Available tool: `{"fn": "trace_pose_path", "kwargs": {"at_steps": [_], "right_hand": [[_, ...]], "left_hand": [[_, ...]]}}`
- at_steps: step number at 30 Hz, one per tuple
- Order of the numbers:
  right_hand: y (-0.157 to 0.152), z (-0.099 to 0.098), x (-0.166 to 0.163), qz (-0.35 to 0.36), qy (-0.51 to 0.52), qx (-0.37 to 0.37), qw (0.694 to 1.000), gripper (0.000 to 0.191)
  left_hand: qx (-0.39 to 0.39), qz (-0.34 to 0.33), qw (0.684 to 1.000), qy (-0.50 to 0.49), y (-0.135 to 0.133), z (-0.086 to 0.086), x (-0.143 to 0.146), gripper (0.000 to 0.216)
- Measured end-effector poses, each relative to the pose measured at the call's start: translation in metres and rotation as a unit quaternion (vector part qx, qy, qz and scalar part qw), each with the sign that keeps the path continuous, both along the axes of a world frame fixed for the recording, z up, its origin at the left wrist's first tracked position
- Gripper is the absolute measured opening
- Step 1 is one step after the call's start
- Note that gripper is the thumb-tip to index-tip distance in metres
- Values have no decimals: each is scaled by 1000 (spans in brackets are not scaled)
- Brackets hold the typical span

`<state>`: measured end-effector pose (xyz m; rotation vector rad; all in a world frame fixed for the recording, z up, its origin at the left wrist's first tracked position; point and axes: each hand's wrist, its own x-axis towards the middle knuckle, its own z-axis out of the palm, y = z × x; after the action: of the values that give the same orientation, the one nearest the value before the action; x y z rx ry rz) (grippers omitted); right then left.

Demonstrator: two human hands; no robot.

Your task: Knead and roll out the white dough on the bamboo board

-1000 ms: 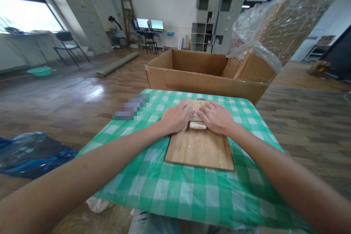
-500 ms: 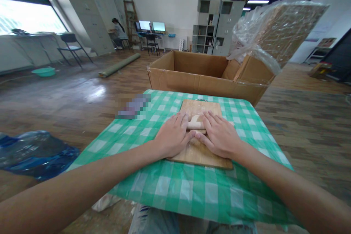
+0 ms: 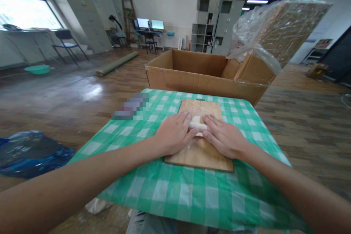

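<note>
A pale rolling pin (image 3: pixel 198 126) lies crosswise on a wooden cutting board (image 3: pixel 199 159). My left hand (image 3: pixel 174 133) is over its left end, fingers stretched across the top and thumb on the near side. On the other end, my right hand (image 3: pixel 225 137) holds it the same way, palm down. Under the pin is a flat piece of cream-coloured dough (image 3: pixel 197 118), showing at its far edge and as a thin strip on the near side. The ends of the pin are hidden beneath my hands.
A green and white checked cloth (image 3: pixel 153 179) covers the table. Beyond its far edge stands a large open cardboard box (image 3: pixel 197 80) with plastic wrap. A blurred-out item (image 3: pixel 131 106) lies at the left edge. Far back, a person (image 3: pixel 117 31) sits near monitors.
Both hands and the rolling pin have shifted slightly on the board, with the thumbs now a little further apart. The whole view has moved a little.
</note>
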<state>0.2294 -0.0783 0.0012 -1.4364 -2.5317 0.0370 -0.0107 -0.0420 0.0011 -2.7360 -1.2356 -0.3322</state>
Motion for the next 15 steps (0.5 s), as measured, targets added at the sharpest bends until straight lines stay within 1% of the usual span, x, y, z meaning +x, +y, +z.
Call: {"fn": "trace_pose_path", "kwargs": {"at_steps": [4,8,11,15], "right_hand": [[37,-6,12,7,10,-1,1000,72],[69,-11,21,27,-18,9,999,76],[90,-13,24,17,-30,7,999,72],[114,-16,27,-15,-40,-2,999,66]], "left_hand": [[14,-6,1000,-5,26,3,12,68],[14,11,1000,4,45,1,21,66],[-5,22,1000,11,57,-2,24,64],[-38,61,997,12,72,-7,26,70]]}}
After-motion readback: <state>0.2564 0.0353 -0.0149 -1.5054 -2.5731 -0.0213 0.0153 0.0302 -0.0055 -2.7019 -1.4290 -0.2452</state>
